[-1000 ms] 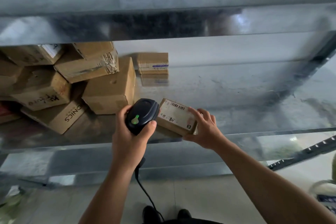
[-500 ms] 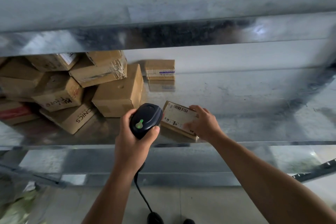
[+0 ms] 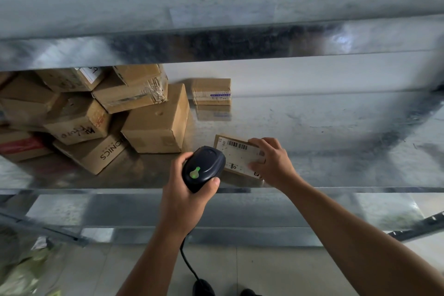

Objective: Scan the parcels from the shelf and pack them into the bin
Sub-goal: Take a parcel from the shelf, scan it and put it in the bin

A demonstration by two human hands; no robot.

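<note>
"While the left grip (image 3: 185, 199) is wrapped fully round the scanner (image 3: 204, 168), the right grip (image 3: 274, 163) has the right end of the parcel (image 3: 230, 151), fingers (image 3: 262, 143) curled over its far edge," the first inspector notes. "That parcel is at the front of the shelf (image 3: 336, 142), just beside the scanner's nose. Whether it rests on the metal or is lifted clear cannot be told."

"Risk at the read?" asks the second.

"Likely. The right hand covers part of the label. The barcode strip (image 3: 237, 145) shows clear, but the scanner head sits very close and to one side, so a missed read is possible."

"And further out?"

"The hold takes one end only. Should the parcel swing out past the shelf lip, it could drop to the floor (image 3: 264, 271). The cable (image 3: 189, 264) hangs below the shelf edge and may snag there. The stack of cartons (image 3: 153, 122) to the left is piled unevenly, and a knock from the scanner could shift it. The bin is not in view, so the carry route cannot be judged."
</note>
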